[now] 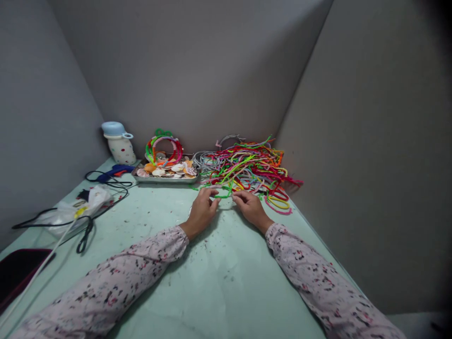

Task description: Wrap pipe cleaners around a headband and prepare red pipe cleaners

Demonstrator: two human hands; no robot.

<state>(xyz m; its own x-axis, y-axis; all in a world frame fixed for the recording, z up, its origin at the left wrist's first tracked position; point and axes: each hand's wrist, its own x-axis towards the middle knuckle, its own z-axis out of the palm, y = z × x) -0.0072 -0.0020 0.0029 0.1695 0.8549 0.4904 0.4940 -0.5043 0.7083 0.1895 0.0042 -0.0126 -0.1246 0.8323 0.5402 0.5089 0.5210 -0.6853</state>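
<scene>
Green pipe cleaner [223, 197], one: left hand [203, 208] and right hand [251, 208], grips pinched on it; multicoloured heap [249, 165], far side.

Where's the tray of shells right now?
Head view, left of centre: the tray sits between the dotted bottle and the pipe-cleaner pile, beyond the left hand.

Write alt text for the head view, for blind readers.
A person's left hand and right hand pinch a green fuzzy stem over a pale green table. Behind are a lidded bottle, a tray of shells and a multicoloured stem pile.
</scene>
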